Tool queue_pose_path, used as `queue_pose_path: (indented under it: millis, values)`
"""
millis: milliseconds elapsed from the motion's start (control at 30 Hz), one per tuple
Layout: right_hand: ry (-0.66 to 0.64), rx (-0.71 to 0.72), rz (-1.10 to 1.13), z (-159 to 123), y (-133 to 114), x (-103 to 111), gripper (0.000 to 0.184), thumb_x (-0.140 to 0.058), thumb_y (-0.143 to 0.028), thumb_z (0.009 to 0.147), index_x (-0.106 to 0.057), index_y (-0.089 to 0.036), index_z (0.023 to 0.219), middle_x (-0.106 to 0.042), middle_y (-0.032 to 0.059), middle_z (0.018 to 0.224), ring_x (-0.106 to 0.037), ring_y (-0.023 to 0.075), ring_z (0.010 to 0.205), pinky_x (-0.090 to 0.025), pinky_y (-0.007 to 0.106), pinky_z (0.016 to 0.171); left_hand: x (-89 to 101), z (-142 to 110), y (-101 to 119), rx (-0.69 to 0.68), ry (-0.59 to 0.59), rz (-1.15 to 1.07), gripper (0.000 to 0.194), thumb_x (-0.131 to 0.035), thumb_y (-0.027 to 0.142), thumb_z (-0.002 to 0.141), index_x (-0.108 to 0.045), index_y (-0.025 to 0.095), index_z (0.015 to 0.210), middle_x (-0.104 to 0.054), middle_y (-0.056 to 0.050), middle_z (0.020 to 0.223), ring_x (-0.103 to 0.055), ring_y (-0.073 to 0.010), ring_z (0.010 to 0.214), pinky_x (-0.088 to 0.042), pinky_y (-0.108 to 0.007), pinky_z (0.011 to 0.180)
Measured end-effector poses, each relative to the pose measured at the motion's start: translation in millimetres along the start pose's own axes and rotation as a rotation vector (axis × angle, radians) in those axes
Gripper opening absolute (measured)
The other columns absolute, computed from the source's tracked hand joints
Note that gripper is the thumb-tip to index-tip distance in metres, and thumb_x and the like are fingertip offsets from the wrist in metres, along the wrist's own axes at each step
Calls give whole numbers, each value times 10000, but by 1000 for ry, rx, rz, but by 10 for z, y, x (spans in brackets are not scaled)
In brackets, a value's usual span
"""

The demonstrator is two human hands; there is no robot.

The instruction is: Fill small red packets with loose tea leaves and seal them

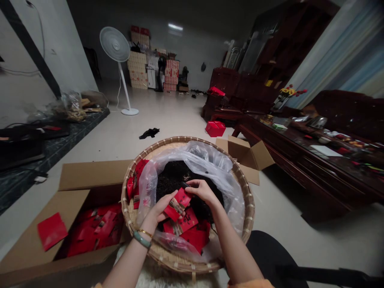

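My left hand (162, 210) grips a small red packet (178, 204) with a printed picture band, tilted above the basket. At the packet's upper corner, my right hand (204, 192) has its fingers closed; a small dark thing shows at the fingertips, too small to name. Below the hands, a clear plastic bag (237, 200) lies open in a round woven bamboo basket (249, 216). Loose black material (171, 176), like dried leaves, fills much of the bag. More red packets (198, 236) lie on it near me, and others (139, 170) rest at the basket's left side.
To the left, an open cardboard box (96, 174) holds many red packets (99, 226). An open carton (249, 156) and a red box (215, 129) are beyond the basket. A dark wooden table (288, 148) stands right, a black stool (270, 256) nearer, and a white fan (127, 92) farther off.
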State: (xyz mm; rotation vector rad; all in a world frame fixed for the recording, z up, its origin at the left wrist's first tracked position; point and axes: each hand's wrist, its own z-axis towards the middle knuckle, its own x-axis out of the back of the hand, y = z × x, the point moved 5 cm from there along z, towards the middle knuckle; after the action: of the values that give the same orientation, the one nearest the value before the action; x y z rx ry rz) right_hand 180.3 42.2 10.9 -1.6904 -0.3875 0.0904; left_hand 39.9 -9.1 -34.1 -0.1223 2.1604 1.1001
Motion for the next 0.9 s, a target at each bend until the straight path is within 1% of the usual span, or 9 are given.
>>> queue_pose_path:
  millis: [67,167,300,400,500,567,633,733,900]
  values:
    - [-10,-7,47,-32,-10,53,433,-736,-372,597,-675,-139,957,-694,43,832,-615,161,686,-463,277,645,-4,-10,22,-6,0,-10,471,-492,502,823,-643,78,964,-704,-137,743,-655,-217,520,-527,-330,514]
    - [36,-6,32,-100,27,221,473,-721,-399,615,-654,-148,1009,-694,64,938,-633,199,806,-475,315,732,20,1,53,-33,22,-52,473,-491,491,828,-638,64,970,-707,-164,786,-668,-228,566,-535,-334,547]
    - [125,0,-224,-206,214,462,515,-761,-331,552,-645,-154,1022,-677,75,997,-612,243,926,-451,357,840,48,30,110,-128,78,-135,434,-501,440,842,-610,52,1003,-708,-168,766,-688,-252,658,-546,-347,610]
    - [192,-4,-387,-249,307,511,551,-780,-323,524,-644,-156,1031,-661,94,1022,-591,265,966,-437,372,859,33,43,123,-172,104,-167,383,-509,392,850,-586,62,1029,-711,-155,763,-692,-255,690,-548,-359,631]
    - [292,99,-333,-226,190,390,429,-674,-419,671,-646,-167,1017,-658,91,1015,-590,234,947,-439,349,846,13,51,115,-199,120,-148,353,-525,382,843,-579,87,1028,-711,-123,746,-689,-240,667,-545,-347,615]
    - [295,148,-206,-175,79,222,354,-571,-444,759,-652,-173,973,-678,69,922,-608,197,836,-462,316,766,4,52,117,-223,125,-104,328,-558,373,824,-588,104,1009,-706,-91,721,-681,-214,633,-539,-318,601]
    - [267,133,-116,-116,12,45,291,-611,-429,716,-664,-159,814,-674,45,745,-595,169,672,-461,278,638,5,44,131,-241,148,-55,312,-593,382,797,-609,113,955,-689,-58,667,-655,-178,569,-520,-277,567]
    - [250,77,-53,-79,-11,-113,244,-648,-396,658,-622,-154,641,-596,4,551,-498,117,489,-386,234,485,2,11,201,-272,195,41,329,-636,432,743,-632,124,858,-645,-13,591,-573,-122,463,-463,-227,486]
    - [168,88,-64,-132,-61,-151,239,-666,-383,630,-620,-149,603,-563,-15,509,-451,93,451,-331,215,442,-58,-55,438,-416,292,375,328,-739,369,620,-681,125,830,-674,-27,732,-574,-120,603,-435,-200,548]
